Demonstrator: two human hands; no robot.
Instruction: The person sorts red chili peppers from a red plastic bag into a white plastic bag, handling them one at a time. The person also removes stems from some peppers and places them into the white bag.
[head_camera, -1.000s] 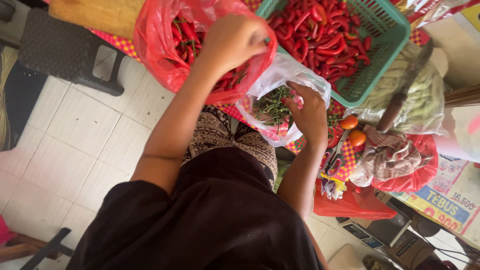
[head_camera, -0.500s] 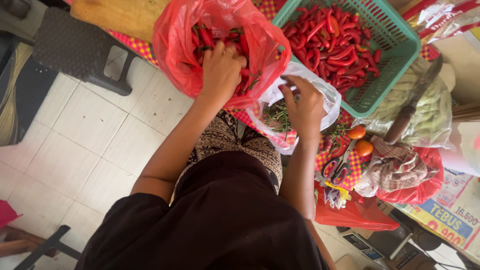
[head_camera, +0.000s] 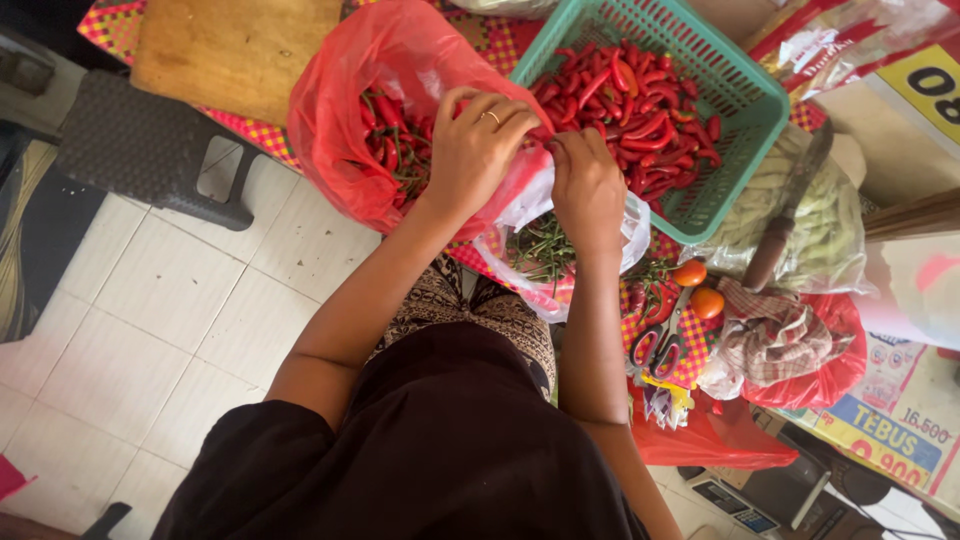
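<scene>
My left hand (head_camera: 478, 150) and my right hand (head_camera: 585, 180) meet at the table's edge, fingertips together between a red plastic bag (head_camera: 350, 130) of red chillies and a green plastic basket (head_camera: 720, 205) holding more red chillies (head_camera: 625, 100). The fingers of both hands pinch something small; it looks like a chilli, mostly hidden by the fingers. Under my right hand hangs a clear plastic bag (head_camera: 530, 255) with several green stems in it. A ring shows on my left hand.
A wooden cutting board (head_camera: 235, 45) lies at the far left of the table, a dark stool (head_camera: 150, 150) beside it on the tiled floor. To the right are scissors (head_camera: 660, 340), small tomatoes (head_camera: 697, 285), a checked cloth (head_camera: 775, 335) and a bag of green beans (head_camera: 820, 220) under a knife.
My left hand came out of the red bag and moved right. My right hand rose from the clear bag to meet it. The view has shifted closer.
</scene>
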